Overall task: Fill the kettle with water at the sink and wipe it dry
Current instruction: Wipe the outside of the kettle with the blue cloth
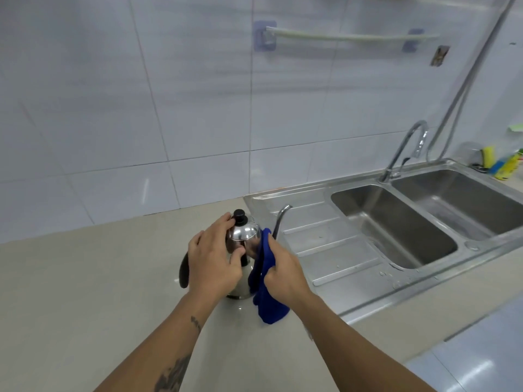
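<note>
A shiny steel kettle (244, 236) with a black lid knob, a black handle and a thin curved spout stands upright on the beige counter (85, 278), just left of the sink's draining board. My left hand (213, 258) lies over the kettle's lid and left side, fingers around it. My right hand (283, 271) grips a blue cloth (267, 290) and presses it against the kettle's right side, near the base of the spout. The cloth's lower end hangs down to the counter. The kettle's lower body is mostly hidden by my hands.
A steel double sink (396, 230) with a ribbed draining board (319, 241) lies to the right, water drops on its front rim. A curved tap (402, 151) stands behind the bowls. Sponges and a bottle (503, 165) sit at the far right. A towel rail (348, 36) hangs on the tiled wall.
</note>
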Tool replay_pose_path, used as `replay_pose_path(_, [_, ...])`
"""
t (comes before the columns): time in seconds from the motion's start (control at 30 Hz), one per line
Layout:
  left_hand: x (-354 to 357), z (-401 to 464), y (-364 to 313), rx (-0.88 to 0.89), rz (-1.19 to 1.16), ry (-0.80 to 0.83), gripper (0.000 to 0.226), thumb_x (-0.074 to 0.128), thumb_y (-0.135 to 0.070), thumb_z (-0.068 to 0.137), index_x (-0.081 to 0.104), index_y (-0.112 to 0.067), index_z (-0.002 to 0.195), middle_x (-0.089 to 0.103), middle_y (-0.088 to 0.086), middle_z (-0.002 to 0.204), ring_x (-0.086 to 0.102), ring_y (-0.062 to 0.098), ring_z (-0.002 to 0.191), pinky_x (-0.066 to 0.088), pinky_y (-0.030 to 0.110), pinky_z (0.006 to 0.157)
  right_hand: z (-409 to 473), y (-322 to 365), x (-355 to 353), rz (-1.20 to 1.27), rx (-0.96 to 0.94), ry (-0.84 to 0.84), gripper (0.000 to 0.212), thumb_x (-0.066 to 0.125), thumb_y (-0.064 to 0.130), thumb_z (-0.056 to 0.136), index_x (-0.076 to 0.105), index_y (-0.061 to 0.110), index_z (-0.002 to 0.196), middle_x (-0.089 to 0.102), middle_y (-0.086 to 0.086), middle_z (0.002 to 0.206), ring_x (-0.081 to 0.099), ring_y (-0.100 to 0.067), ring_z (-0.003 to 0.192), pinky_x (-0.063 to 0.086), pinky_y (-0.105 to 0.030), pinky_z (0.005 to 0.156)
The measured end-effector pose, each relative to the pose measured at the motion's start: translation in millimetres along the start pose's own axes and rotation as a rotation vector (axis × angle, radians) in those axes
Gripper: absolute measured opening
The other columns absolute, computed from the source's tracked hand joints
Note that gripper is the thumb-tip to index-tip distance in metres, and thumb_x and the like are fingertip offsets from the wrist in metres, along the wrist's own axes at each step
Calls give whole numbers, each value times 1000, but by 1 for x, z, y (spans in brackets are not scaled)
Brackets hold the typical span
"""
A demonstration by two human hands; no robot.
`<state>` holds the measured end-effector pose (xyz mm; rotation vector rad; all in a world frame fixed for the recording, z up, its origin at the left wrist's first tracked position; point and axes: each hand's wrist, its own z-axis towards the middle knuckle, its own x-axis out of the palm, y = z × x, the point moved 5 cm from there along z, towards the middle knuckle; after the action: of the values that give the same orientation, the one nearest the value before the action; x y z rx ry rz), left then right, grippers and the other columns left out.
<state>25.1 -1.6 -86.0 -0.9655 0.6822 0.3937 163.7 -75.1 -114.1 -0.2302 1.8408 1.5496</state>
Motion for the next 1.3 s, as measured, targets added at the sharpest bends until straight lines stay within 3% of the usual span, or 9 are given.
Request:
replay_pose_path(0.13, [5,-2,2,36,28,-19,61,74,-22,80,47,-27,135,44,-13,149,48,12,129,21,30,113,-2,-6,-30,-95,59,24,64,47,-10,85,46,24,140,57,-1,101,57,-17,81,47,-27,67])
replay_pose_path(0.27, [5,-3,5,62,17,-50,59,71,-26,80,48,-27,135,45,-13,149,50,11,128,24,31,112,4,-16,-58,-329,90,-27,46,50,-6,79,50,18,119,56,-4,98,58,-25,83,49,-35,70])
replay_pose_path(0.4, [5,-3,5,62,8,-58,59,64,-32,78,48,-29,135,45,-14,149,48,9,128,24,30,111,12,-50,-45,-555,191,91,58,58,8,82,39,15,136,47,-9,130,52,-32,115,50,-47,96])
replay_pose_path(0.5, [5,-3,8,63,-2,-52,58,70,-25,81,49,-29,135,44,-15,149,45,8,128,21,26,110,1,-90,-19,-734,255,148,77,53,30,89,14,17,154,14,-10,162,16,-40,147,18,-65,115])
replay_pose_path(0.67, [3,-3,7,64,-13,-57,60,73,-18,81,50,-28,136,45,-15,149,38,3,127,24,29,109,-22,-131,5,-777,218,196,77,30,50,98,-5,20,159,-7,-6,168,-4,-34,154,3,-62,120])
replay_pose_path(0.83, [2,-3,7,47,-18,-57,61,75,-16,80,51,-27,135,45,-16,148,37,2,125,26,32,110,-15,-125,-2,-701,253,247,71,34,46,100,4,20,159,2,-6,168,4,-34,154,7,-60,120])
replay_pose_path(0.93, [2,-2,8,42,-25,-46,61,74,-19,81,50,-29,136,44,-18,148,35,0,126,25,30,110,-7,-103,-13,-602,256,211,61,44,38,96,27,19,151,32,-7,158,31,-32,144,17,-60,118])
replay_pose_path(1.1, [-1,-2,7,37,-63,-12,61,72,-17,83,49,-31,138,38,-26,145,30,-9,123,24,26,109,21,-49,-36,36,237,115,62,54,15,97,30,19,155,42,-8,154,46,-26,136,40,-34,104])
replay_pose_path(1.3, [-8,-5,33,16,-122,-30,59,61,-5,83,52,-38,130,46,-18,146,47,10,131,41,39,109,56,-24,-45,234,275,30,55,55,13,96,40,21,149,57,-8,132,54,-26,123,44,-48,108])
